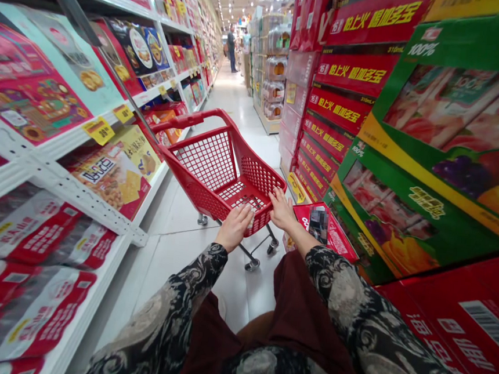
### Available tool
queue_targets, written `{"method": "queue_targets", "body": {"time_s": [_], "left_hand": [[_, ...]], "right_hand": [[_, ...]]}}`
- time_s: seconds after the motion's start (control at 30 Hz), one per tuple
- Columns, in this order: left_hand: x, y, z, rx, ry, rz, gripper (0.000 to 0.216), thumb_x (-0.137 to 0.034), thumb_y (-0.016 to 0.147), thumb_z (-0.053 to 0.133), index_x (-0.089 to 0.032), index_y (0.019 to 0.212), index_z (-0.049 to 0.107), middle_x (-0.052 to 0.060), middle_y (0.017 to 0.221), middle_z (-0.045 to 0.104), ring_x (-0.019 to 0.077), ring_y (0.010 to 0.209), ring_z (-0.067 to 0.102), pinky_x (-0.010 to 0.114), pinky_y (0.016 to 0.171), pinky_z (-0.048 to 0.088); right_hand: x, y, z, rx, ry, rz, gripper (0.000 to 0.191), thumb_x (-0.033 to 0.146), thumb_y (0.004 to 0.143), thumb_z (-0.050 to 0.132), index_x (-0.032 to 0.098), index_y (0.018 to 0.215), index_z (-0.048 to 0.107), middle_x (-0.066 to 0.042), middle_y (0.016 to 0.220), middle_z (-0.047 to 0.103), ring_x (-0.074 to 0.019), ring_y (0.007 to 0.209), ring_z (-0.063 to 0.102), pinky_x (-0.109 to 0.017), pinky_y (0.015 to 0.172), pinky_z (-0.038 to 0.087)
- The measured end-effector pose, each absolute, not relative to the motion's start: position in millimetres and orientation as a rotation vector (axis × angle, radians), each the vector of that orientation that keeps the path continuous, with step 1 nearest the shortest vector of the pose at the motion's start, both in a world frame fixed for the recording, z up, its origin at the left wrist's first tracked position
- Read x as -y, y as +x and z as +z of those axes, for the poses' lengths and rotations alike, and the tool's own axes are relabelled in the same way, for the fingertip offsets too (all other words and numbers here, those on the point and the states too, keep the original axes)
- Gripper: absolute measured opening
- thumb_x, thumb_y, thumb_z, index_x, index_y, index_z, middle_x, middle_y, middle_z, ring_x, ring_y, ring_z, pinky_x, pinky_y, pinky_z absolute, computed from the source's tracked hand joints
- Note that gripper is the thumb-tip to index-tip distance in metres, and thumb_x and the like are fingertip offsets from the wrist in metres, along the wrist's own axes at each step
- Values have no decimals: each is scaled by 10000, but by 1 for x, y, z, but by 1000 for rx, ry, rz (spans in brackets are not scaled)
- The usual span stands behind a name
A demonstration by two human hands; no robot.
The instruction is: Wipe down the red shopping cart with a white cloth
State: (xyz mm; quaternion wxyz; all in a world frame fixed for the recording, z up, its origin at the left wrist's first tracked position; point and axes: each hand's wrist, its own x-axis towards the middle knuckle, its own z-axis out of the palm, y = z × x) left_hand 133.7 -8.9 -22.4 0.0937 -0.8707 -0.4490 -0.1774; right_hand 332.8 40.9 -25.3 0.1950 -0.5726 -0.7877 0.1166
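A small red plastic shopping cart (193, 156) stands in the aisle, its lattice basket facing up and its handle bar on the far side from me. My left hand (236, 225) is on the near rim of the basket, fingers bent over the edge. Just right of it, my right hand (281, 209) grips the near right corner of the same rim. The inside of the basket shows a red floor and a pale grid panel. Beneath it, dark wheels (252, 264) rest on the white tiles.
Shelves of snack boxes (115, 169) and bagged goods (31, 232) line the left side, with yellow price tags (99, 131). Stacked red drink cartons (347, 73) and green cartons (441, 198) rise close on the right. A dark-tipped pole (73, 6) slants over the left. Far off stands a person (231, 48).
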Motion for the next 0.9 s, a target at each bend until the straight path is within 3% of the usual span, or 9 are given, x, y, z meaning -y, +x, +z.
{"method": "queue_targets", "body": {"time_s": [0.1,0.23,0.37,0.5,0.67,0.9], "left_hand": [[3,114,-23,1226,-2604,-573,395,-148,892,329,-162,1251,493,100,1358,481,223,1301,361,436,1060,338],[-12,82,-22,1346,-2479,-693,392,-141,907,286,-126,1242,489,109,1357,479,219,1325,317,431,1087,315],[-12,80,-28,1482,-2369,-838,392,-133,906,275,-71,1229,487,157,1358,462,239,1350,262,445,1104,292],[12,112,-44,1496,-2338,-1009,416,-110,896,262,-126,1262,459,131,1384,441,201,1382,195,445,1116,281],[37,147,-66,1632,-2131,-1292,467,-124,894,285,-186,1351,352,110,1467,314,184,1397,141,484,1120,250],[50,156,-77,1662,-2070,-1474,464,-127,891,301,-219,1337,386,87,1473,309,172,1379,214,466,1108,281]], "right_hand": [[-25,320,-27,2201,-1477,318,533,128,773,434,153,1305,451,-118,1479,267,-258,1381,161,-559,1074,149],[-6,308,-34,2266,-1331,337,483,202,840,449,211,1322,427,-89,1425,378,-240,1369,197,-578,1058,168],[-5,304,-35,2268,-1368,344,464,238,881,428,240,1343,393,-75,1429,373,-233,1369,194,-582,1048,197],[-5,300,-33,2230,-1423,339,481,259,896,412,203,1369,350,-80,1442,349,-236,1373,180,-565,1050,222],[-3,301,-33,2260,-1429,322,491,256,901,409,194,1381,331,-84,1454,328,-230,1376,176,-536,1057,234],[-1,302,-30,2272,-1477,337,477,236,903,400,205,1375,344,-83,1448,341,-224,1373,194,-538,1059,231]]}}
